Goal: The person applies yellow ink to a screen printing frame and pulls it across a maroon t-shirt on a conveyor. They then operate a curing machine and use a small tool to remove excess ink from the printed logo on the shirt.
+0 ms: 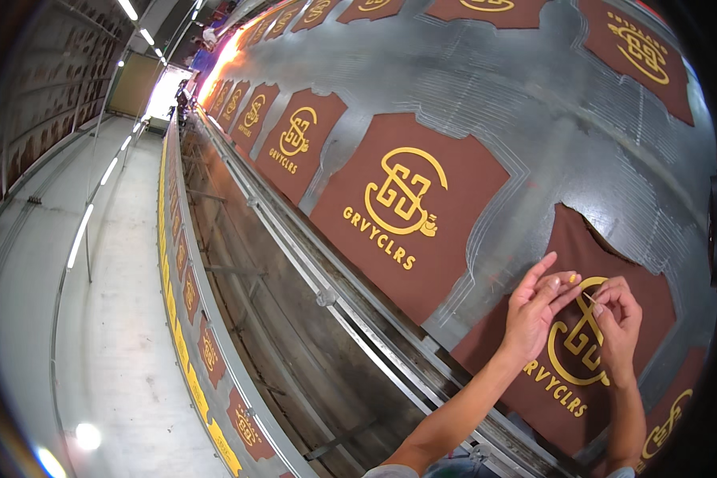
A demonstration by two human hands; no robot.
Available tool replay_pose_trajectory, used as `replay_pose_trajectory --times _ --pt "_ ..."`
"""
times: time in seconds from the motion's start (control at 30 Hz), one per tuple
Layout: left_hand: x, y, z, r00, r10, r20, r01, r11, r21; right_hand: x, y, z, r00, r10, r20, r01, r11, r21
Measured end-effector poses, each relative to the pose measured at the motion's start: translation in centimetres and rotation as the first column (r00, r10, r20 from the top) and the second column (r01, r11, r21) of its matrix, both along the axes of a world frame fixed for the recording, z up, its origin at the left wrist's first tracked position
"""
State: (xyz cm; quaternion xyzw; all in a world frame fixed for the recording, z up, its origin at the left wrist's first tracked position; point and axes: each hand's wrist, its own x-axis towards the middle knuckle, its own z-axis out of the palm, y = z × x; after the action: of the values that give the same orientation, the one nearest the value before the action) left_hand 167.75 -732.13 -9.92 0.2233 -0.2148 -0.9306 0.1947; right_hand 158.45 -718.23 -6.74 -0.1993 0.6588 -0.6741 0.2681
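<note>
Over a brown cut fabric panel (570, 235) with a yellow printed design, my two hands are held close together. My left hand (530, 307) has its fingers stretched out, with a yellow smear on one fingertip; nothing is plainly gripped in it. My right hand (620, 319) is closed in a pinch on a thin, pale stick-like piece (589, 298), whose tip points at the left fingers. Part of the yellow print is hidden behind my hands and forearms. The panel lies flat on a long grey table (526, 215).
Another brown printed panel (454, 183) lies to the left, with several more along the table. A metal rail (327, 299) edges the table. Beyond a dark gap, a second table with a yellow strip (185, 362) borders a pale floor (127, 319).
</note>
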Motion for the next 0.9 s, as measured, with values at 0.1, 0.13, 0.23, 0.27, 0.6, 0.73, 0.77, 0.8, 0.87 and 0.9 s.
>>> replay_pose_trajectory --times 0.1,0.13,0.23,0.27,0.6,0.73,0.77,0.8,0.87,0.9 --pt "-0.6 0.3 0.9 0.999 0.003 -0.037 0.001 0.994 0.109 1.3 -0.5 0.0 0.997 -0.052 0.062 0.057 0.995 -0.08" --pt "-0.9 0.5 1.1 0.999 0.008 -0.039 -0.003 0.992 0.124 1.6 -0.6 0.6 0.992 -0.061 0.114 0.069 0.995 -0.075" --pt "-1.7 1.1 2.0 1.0 0.026 -0.012 -0.024 0.988 0.154 1.8 -1.2 1.0 0.983 -0.119 0.142 0.143 0.974 -0.176" --pt "-1.9 0.8 2.3 0.999 0.031 0.015 -0.033 0.991 0.132 1.4 -1.4 1.2 0.986 -0.109 0.123 0.127 0.98 -0.152" --pt "-2.1 0.8 4.0 0.995 0.065 0.069 -0.064 0.998 -0.016 1.8 -2.7 1.6 0.971 -0.171 0.167 0.197 0.967 -0.159" --pt "-1.8 0.8 3.8 0.995 0.069 0.079 -0.067 0.998 -0.018 1.9 -2.7 1.4 0.965 -0.181 0.188 0.213 0.963 -0.166" --pt "-1.8 0.8 3.7 0.995 0.068 0.079 -0.067 0.998 -0.014 1.9 -2.8 1.5 0.966 -0.181 0.183 0.211 0.964 -0.159" --pt "-1.6 0.7 3.7 0.994 0.069 0.08 -0.068 0.998 -0.011 2.0 -2.9 1.5 0.967 -0.18 0.18 0.208 0.966 -0.154" --pt "-1.5 0.7 3.7 0.995 0.066 0.08 -0.066 0.998 -0.011 2.2 -2.9 1.4 0.967 -0.179 0.179 0.206 0.967 -0.149" --pt "-1.4 0.6 3.7 0.995 0.063 0.077 -0.063 0.998 -0.013 2.3 -3.0 1.3 0.967 -0.179 0.182 0.207 0.967 -0.15"
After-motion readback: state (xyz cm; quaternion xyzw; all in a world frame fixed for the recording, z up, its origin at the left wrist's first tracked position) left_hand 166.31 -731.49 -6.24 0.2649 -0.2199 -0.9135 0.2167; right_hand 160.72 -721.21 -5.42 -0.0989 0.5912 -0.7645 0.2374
